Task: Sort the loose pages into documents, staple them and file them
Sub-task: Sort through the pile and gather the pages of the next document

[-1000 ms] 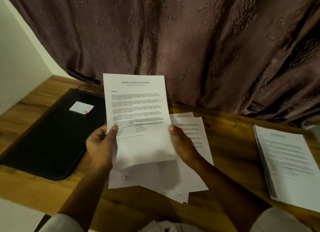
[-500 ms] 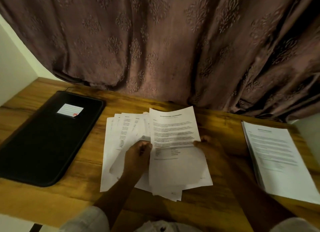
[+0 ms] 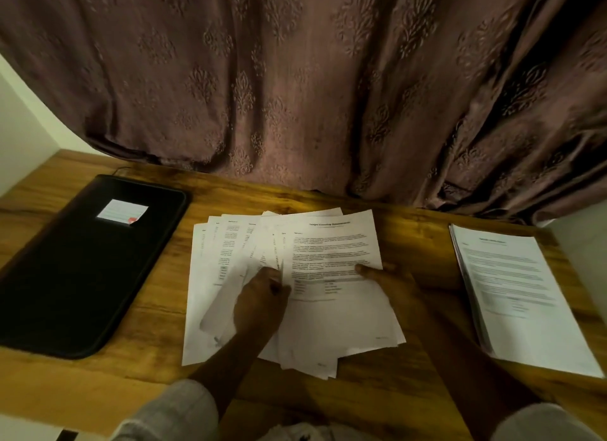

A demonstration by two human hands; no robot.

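A fanned spread of loose white printed pages (image 3: pixel 226 253) lies on the wooden table (image 3: pixel 420 230) in front of me. On the right of the spread sits a titled page (image 3: pixel 331 250), topmost. My left hand (image 3: pixel 259 301) rests on the pile's middle, its fingers curled on the edges of the fanned sheets. My right hand (image 3: pixel 387 276) holds the titled page at its right edge, thumb pressed on the print. A neat stack of pages (image 3: pixel 512 292) lies apart at the far right. A black file folder (image 3: pixel 82 263) with a white label lies closed at the left.
A brown patterned curtain (image 3: pixel 295 79) hangs behind the table and touches its back edge. A white wall (image 3: pixel 23 118) borders the left side. A thin cable (image 3: pixel 120 169) runs behind the folder. My grey sleeves show at the bottom.
The titled page, held up in both hands a second ago, has come down onto the right of the pile. The pages under it have been fanned out to the left.
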